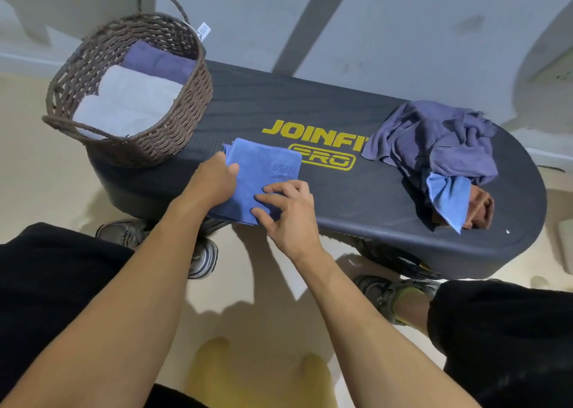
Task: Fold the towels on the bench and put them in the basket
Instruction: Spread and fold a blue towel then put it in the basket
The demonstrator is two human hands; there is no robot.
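Blue towel (263,175), folded, lies flat under both hands.

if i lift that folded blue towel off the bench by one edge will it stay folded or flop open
Probably flops: the folded blue towel is thin cloth in loose layers, showing at its left corner. It looks light. Gripping across the whole stack, as the left hand does at its edge, should keep it together on the way to the basket.

The bench (356,190) is charcoal with yellow lettering — the wicker basket (186,106) dark brown, holding white and purple-blue towels. The folded towel (263,172) is bright blue; the heap (434,141) slate blue, sky blue and rust brown.
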